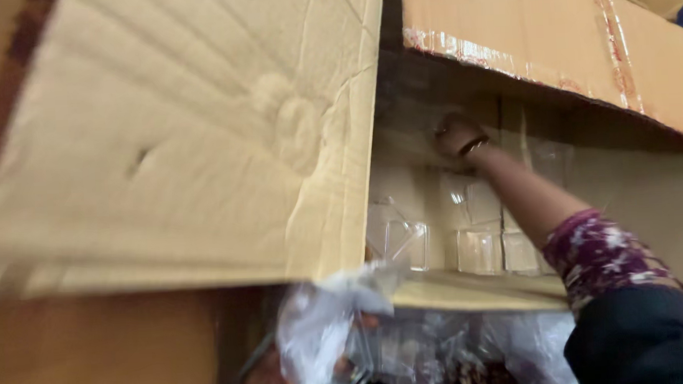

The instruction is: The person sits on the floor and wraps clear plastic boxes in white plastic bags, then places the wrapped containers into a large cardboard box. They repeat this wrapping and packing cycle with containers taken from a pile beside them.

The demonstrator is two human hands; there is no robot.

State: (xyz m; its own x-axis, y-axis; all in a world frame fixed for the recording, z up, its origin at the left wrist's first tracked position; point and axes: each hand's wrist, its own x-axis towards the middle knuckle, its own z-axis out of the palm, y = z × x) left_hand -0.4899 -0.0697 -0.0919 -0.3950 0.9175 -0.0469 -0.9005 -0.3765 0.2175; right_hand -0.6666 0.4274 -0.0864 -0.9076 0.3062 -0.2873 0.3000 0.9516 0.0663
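A: Presently, the right hand [456, 135] is reached deep into the open cardboard box [550, 45], forearm extended, bracelet [474, 145] at the wrist. The fingers are curled inward at the far wall, but blur prevents me from saying whether they grip anything.

B: And what lies by the fingers?

A: Clear plastic containers [478, 249], packed in rows, sit below and nearer than the fingertips; one tilted piece [397, 239] lies to their left. The big box flap [185, 137] stands open further left.

B: The other hand?

A: The left hand [348, 345] is barely visible at the bottom edge, apparently closed on a crumpled clear plastic bag [324, 331]; I judge it holding, though only a little skin shows.

B: Stage of work?

A: Judged as the reach-in stage: the hand is at the stock, nothing lifted clear. Any next move calls for a firm pinch on one container's rim and a straight lift past the upper flap [580, 36].
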